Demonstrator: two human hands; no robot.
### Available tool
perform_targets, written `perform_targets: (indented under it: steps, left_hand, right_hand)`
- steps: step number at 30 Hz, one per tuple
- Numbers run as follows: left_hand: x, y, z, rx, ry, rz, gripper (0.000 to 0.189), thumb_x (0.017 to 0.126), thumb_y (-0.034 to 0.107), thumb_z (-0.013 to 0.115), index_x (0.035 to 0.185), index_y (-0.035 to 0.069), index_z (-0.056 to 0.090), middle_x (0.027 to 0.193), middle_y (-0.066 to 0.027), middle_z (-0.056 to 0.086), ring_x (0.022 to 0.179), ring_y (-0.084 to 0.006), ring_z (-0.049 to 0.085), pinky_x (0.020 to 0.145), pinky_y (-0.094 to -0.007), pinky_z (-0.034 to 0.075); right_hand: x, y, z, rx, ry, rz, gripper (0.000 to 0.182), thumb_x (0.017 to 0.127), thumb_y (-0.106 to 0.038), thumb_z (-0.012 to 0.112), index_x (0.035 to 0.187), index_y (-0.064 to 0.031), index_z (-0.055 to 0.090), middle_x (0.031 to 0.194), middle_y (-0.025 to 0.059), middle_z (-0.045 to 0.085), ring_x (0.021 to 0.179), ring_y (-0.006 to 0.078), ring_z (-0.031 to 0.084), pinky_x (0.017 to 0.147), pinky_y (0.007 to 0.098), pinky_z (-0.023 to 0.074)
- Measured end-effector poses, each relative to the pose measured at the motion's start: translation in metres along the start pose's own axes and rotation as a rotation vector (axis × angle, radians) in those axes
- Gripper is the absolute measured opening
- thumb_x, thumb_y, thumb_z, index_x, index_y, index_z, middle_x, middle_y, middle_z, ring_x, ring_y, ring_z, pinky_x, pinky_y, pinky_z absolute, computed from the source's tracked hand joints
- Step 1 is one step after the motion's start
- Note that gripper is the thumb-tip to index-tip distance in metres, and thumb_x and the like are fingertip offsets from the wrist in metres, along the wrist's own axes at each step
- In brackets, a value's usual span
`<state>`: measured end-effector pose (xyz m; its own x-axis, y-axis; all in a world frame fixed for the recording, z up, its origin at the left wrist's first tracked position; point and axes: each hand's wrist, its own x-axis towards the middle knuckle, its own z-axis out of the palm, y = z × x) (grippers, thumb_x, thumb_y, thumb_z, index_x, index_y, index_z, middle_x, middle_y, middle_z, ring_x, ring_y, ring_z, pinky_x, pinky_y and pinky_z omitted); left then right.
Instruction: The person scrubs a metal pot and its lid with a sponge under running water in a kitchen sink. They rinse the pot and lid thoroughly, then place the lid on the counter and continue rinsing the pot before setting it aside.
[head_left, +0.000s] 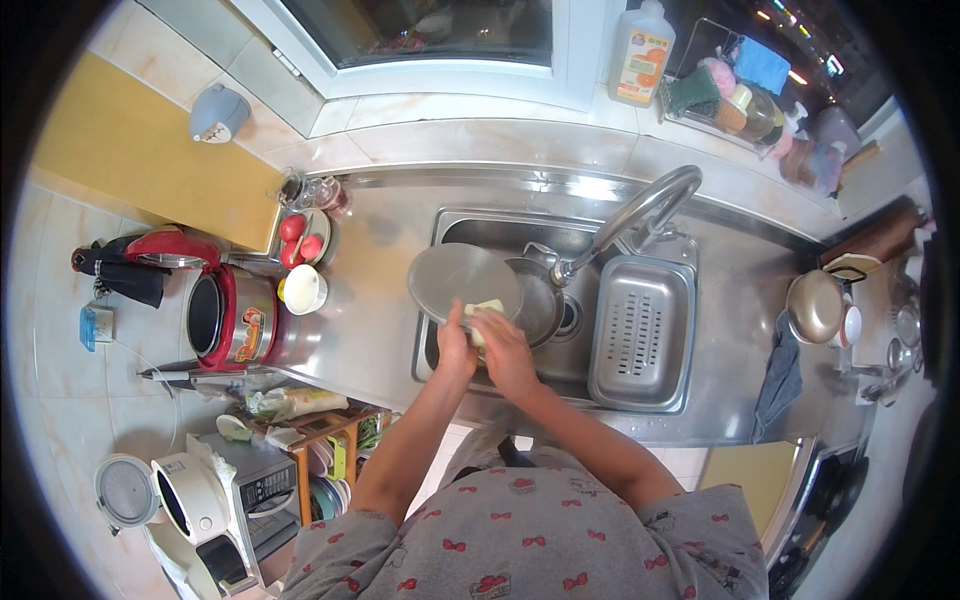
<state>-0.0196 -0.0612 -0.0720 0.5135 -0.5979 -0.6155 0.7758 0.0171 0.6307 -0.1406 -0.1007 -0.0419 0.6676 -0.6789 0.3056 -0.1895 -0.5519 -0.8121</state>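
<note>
My left hand (453, 349) grips the near edge of a round grey pot lid or plate (461, 274), held above the left side of the steel sink (581, 223). In my right hand (506, 352) is a pale yellow sponge or cloth (484, 309), pressed against the disc's near right edge. Partly hidden behind the disc, a metal pan (538, 300) sits in the basin beneath the tap's spray head (561, 273). A perforated steel drain basket (641, 334) covers the sink's right part.
The curved tap (660, 195) arches over the back right of the sink. Left on the counter are a plate of red fruit (304, 238), a white bowl (305, 289) and an open red cooker (232, 319). To the right stand a metal pot (815, 306) and a hanging grey cloth (778, 379).
</note>
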Motion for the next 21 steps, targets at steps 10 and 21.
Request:
perform_targets:
  steps: [10,21]
  left_hand:
    - [-0.034,0.024,-0.018,0.370,-0.177,-0.202,0.039,0.088,0.015,0.054,0.124,-0.001,0.049,0.113,-0.0132,0.063,0.098,-0.0252,0.065,0.082,-0.0416,0.057]
    - [-0.024,0.048,-0.010,0.371,-0.232,-0.180,0.036,0.084,0.011,0.055,0.116,-0.003,0.053,0.100,-0.0126,0.066,0.083,-0.0238,0.068,0.073,-0.0391,0.060]
  right_hand:
    - [0.049,0.116,-0.011,-0.108,0.066,0.144,0.055,0.074,0.012,0.046,0.126,-0.0067,0.053,0.122,0.0192,0.057,0.113,0.0392,0.052,0.098,0.0435,0.0411]
    - [0.004,0.035,-0.011,0.271,-0.256,0.025,0.059,0.079,0.001,0.050,0.137,-0.0062,0.043,0.135,0.0193,0.047,0.126,0.0355,0.044,0.106,0.0415,0.0329]
